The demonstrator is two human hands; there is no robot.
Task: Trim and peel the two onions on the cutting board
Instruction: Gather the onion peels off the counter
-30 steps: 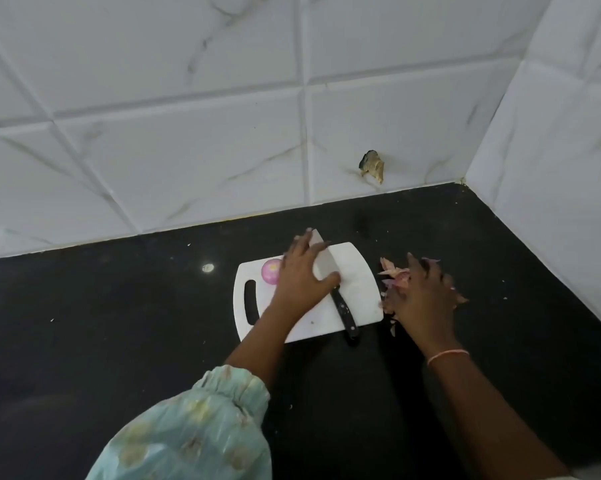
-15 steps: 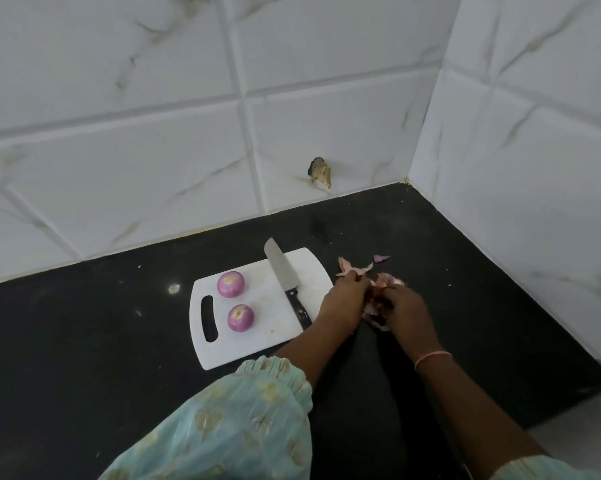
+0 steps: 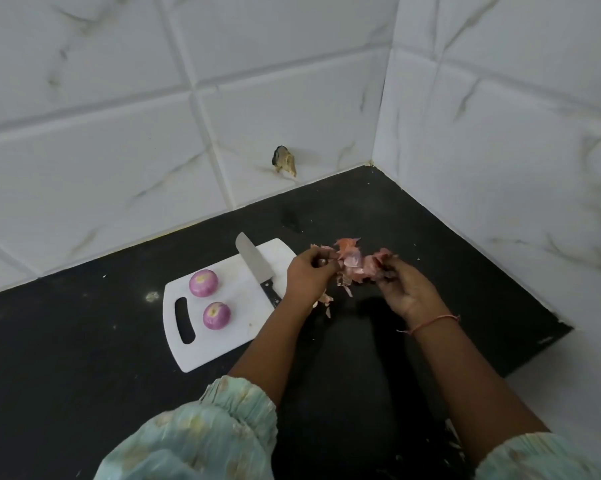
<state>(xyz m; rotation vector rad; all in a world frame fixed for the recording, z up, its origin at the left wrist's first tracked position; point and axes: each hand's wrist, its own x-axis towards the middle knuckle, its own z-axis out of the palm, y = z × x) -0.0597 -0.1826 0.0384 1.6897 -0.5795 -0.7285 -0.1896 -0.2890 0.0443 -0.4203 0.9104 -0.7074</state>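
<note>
Two peeled purple onions sit on the white cutting board (image 3: 229,336): one (image 3: 203,283) farther back, one (image 3: 216,315) nearer me. A knife (image 3: 256,267) with a black handle lies across the board's right part. To the right of the board, my left hand (image 3: 307,275) and my right hand (image 3: 403,289) hold a bunch of pink onion skins (image 3: 356,264) between them, raised a little above the black counter. A few skin scraps (image 3: 327,301) hang or lie below the hands.
The black counter (image 3: 84,358) ends in a corner of white marble-look tiles at the back and right. A brown broken spot (image 3: 285,161) marks the back wall. The counter's right edge (image 3: 548,344) drops off near my right wrist.
My left hand left the board and joined my right hand beside it. Both hands gathered the skins and have lifted them off the counter. Both onions are uncovered.
</note>
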